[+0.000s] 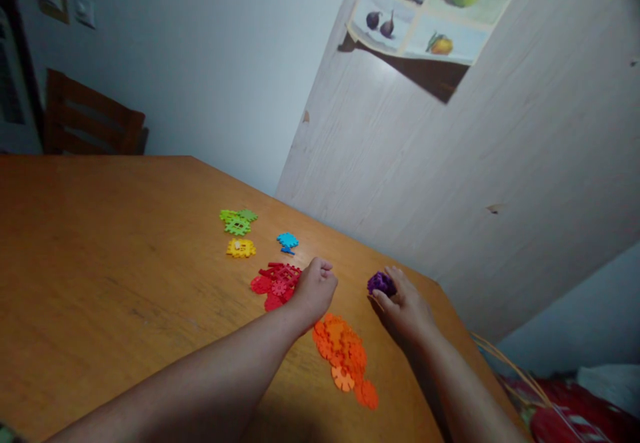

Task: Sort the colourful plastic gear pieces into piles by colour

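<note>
Wooden table (125,243) beside a pale wall (200,63). 6 colour groups on it: green pieces (238,225), yellow pieces (246,249), blue pieces (287,239), red pieces (273,285), orange pieces (343,343), purple pieces (379,284). Left hand (315,288): fingers curled, at right edge of red; contents cannot be told. Right hand (407,303): half-open, thumb and fingers cupped about purple, near table's far-right edge; grip cannot be confirmed.

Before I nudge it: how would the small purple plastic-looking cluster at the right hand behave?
The small purple plastic-looking cluster is probably light, being smaller than the right hand. Its uneven outline makes smooth rolling unlikely.
</note>
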Demonstrator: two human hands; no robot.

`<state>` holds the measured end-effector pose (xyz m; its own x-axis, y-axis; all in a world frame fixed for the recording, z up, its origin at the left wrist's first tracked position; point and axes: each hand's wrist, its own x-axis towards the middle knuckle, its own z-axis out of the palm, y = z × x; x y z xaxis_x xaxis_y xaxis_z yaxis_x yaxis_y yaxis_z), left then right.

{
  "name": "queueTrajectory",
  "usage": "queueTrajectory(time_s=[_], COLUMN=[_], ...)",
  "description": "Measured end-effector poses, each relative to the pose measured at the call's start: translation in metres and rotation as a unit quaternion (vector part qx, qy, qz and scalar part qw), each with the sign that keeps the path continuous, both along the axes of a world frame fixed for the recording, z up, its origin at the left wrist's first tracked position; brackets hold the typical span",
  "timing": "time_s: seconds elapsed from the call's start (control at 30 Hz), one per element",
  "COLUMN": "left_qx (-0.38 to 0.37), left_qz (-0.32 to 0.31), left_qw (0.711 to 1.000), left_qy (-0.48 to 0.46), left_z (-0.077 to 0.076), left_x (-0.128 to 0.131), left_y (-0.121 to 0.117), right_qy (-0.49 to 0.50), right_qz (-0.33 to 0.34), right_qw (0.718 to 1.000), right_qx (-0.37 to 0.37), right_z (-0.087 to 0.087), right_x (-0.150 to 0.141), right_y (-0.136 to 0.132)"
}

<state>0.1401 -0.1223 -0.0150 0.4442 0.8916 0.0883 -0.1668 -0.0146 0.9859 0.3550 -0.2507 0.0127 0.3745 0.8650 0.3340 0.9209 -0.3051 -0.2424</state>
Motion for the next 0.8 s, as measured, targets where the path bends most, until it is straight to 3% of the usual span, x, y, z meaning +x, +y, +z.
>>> queueTrajectory(time_s=[0.23,0.4,0.57,0.8], left_qx=[0.021,0.016,0.010,0.012], left_qz=[0.008,0.010,0.006,0.003], left_qw=[1.000,1.000,1.000,1.000], left_qy=[0.005,0.014,0.009,0.014], left_z=[-0.002,0.000,0.004,0.005], left_x=[0.002,0.001,-0.003,-0.004], left_y=[0.000,0.000,-0.003,-0.004], right_qy=[0.102,0.149,0.171,0.174], right_qz=[0.026,0.045,0.075,0.050], right_qw=[0.992,0.983,0.971,0.967], right_qx=[-0.065,-0.097,-0.149,-0.181], right_z=[0.003,0.018,0.032,0.039], right_x=[0.029,0.043,0.035,0.023], right_y=[0.009,0.016,0.027,0.037])
